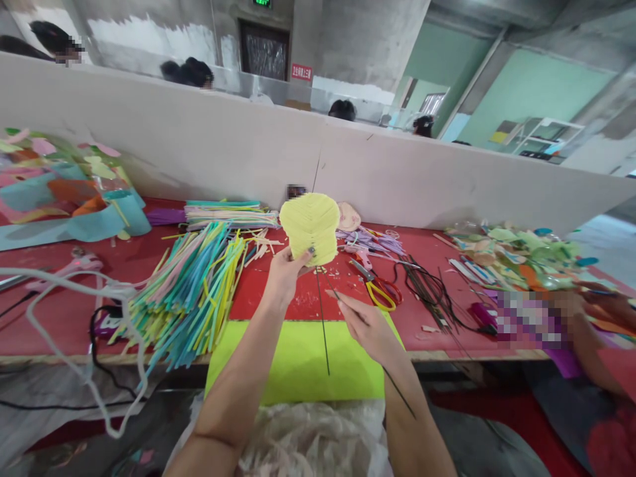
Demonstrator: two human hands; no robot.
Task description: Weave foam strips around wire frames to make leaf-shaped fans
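Observation:
My left hand (287, 270) pinches the lower edge of a pale yellow, ribbed, petal-shaped piece (311, 225), its thumb on the front. A thin dark wire (322, 318) runs down below the piece, and a thin dark line also sticks up above it. My right hand (365, 321) is closed around a second thin dark wire (397, 389), whose upper end comes close to the bottom of the yellow piece; whether they touch, I cannot tell. Beneath both hands lies a bright yellow-green sheet (298, 361) at the front edge of the red table (422, 242).
Bundled coloured strips (193, 285) lie at left, beside a pink glue gun (74, 265) and a white looped frame (34, 311). Scissors (380, 288) and dark wires (427, 291) lie right. A co-worker's arm (603, 308) reaches in at far right. A white partition (223, 146) stands behind.

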